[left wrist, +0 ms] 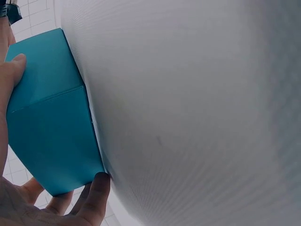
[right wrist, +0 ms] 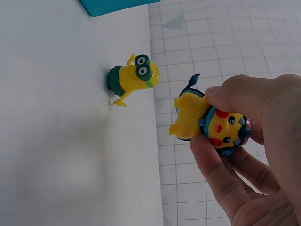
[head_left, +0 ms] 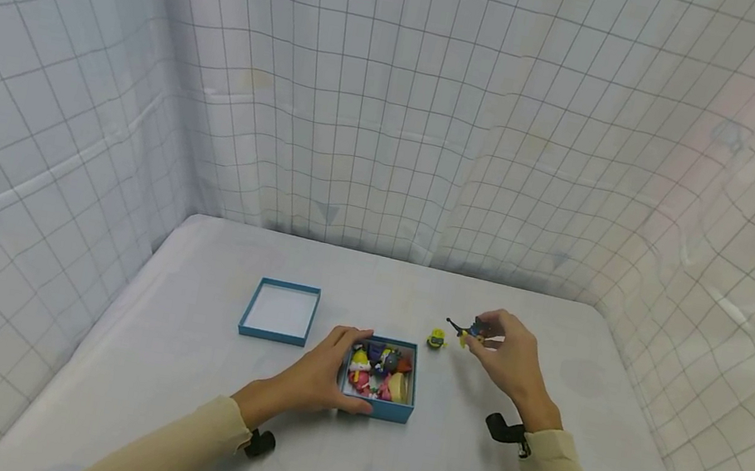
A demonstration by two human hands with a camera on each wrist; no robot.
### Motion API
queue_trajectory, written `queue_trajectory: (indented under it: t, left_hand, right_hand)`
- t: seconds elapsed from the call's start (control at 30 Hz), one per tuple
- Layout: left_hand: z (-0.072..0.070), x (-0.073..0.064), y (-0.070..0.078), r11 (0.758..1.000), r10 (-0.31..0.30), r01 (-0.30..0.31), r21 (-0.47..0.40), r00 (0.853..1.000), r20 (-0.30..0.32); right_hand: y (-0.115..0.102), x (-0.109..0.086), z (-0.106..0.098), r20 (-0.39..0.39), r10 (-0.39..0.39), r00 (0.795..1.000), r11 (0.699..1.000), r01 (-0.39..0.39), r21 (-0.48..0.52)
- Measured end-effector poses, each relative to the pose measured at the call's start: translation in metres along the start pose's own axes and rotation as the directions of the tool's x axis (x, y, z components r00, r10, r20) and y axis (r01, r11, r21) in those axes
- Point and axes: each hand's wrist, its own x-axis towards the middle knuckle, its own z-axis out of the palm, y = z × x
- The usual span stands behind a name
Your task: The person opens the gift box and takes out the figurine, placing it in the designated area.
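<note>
My left hand (head_left: 315,374) grips the left side of a blue box (head_left: 392,412), thumb at the near wall and fingers at the far side. In the left wrist view the box (left wrist: 54,139) stands on the white cloth between thumb and fingertips. Several small toy figures (head_left: 391,363) fill the box. Off to the right, my right hand (head_left: 513,362) pinches a toy figure (right wrist: 190,113) above the table. It has a yellow body, a red-cheeked face, a dark blue hood and a thin tail. A yellow goggled minion figure (right wrist: 134,77) stands on the table beside that hand.
A shallow blue-rimmed box lid (head_left: 272,336) with a white inside lies left of the box. White cloth covers the table (head_left: 187,370). Grid-patterned curtains (head_left: 400,105) hang at the back and along both sides.
</note>
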Motion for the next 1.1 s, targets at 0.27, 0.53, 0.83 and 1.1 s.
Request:
queue_trajectory:
  t: [0.27, 0.53, 0.83, 1.1]
  left_hand:
    - [0.0, 0.001, 0.0, 1.0, 0.002, -0.002, -0.002, 1.0, 0.003]
    - [0.0, 0.001, 0.0, 1.0, -0.003, 0.003, -0.001, 1.0, 0.006]
    - [-0.001, 0.001, 0.001, 1.0, 0.001, -0.001, -0.004, 1.0, 0.005]
    - [0.0, 0.001, 0.0, 1.0, 0.001, -0.001, 0.003, 1.0, 0.006]
  right_hand:
    - [0.009, 0.0, 0.004, 0.018, 0.035, 0.999, 0.999, -0.035, 0.002]
    - [0.018, -0.001, 0.009, 0.038, 0.066, 0.997, 0.998, -0.066, -0.014]
    - [0.026, -0.002, 0.014, 0.061, 0.095, 0.994, 0.995, -0.093, -0.027]
    - [0.027, -0.002, 0.018, 0.063, 0.098, 0.993, 0.994, -0.096, -0.047]
